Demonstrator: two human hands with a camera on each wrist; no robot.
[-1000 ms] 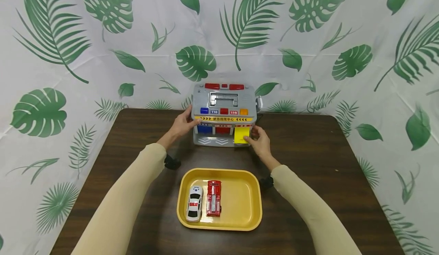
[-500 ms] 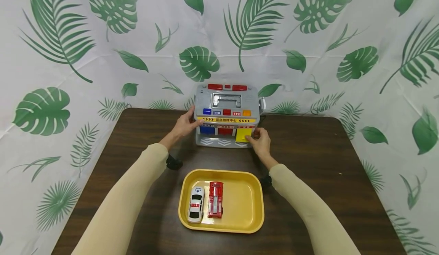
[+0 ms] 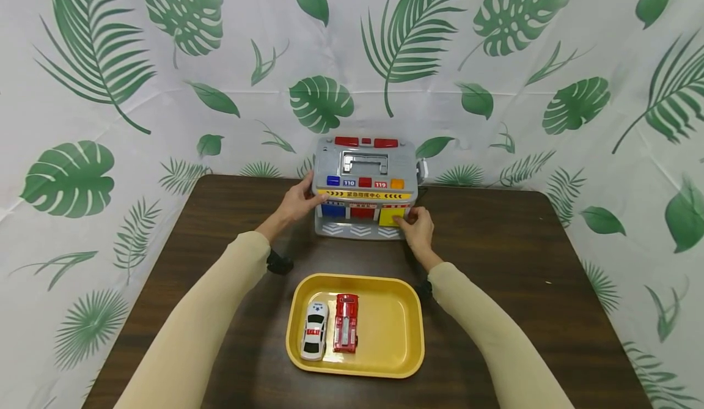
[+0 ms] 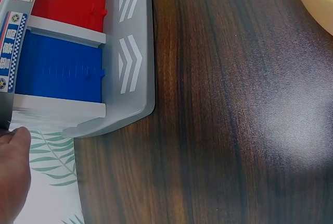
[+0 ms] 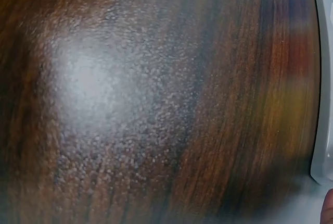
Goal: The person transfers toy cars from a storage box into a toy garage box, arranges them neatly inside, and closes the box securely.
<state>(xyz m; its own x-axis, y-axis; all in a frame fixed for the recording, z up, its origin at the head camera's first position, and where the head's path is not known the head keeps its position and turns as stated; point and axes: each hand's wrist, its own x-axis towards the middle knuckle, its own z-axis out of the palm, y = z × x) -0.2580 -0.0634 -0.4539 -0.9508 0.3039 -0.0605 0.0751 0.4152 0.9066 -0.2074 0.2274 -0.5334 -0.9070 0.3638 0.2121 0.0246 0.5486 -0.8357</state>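
Yellow garage door [image 3: 388,216] sits further inward than in earlier frame, looks almost closed. Wooden table [image 3: 495,244] bears toy emergency station [image 3: 364,172] at back, door at its front right; yellow tray [image 3: 385,323] nearer. Left hand [image 3: 297,202] grips station's left side; right hand [image 3: 420,230] lays thumb on door, pinch or mere press cannot tell. In tray: red fire truck [image 3: 346,323], white police car [image 3: 315,331].

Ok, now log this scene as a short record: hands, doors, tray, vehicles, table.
Left hand: holds the left end of the grey toy station
Right hand: thumb on the yellow door
Other doors: blue door and red door, both closed
Yellow tray: in front of the station
Vehicles: white car left of red truck, both in the tray
Table: dark, wood-grained
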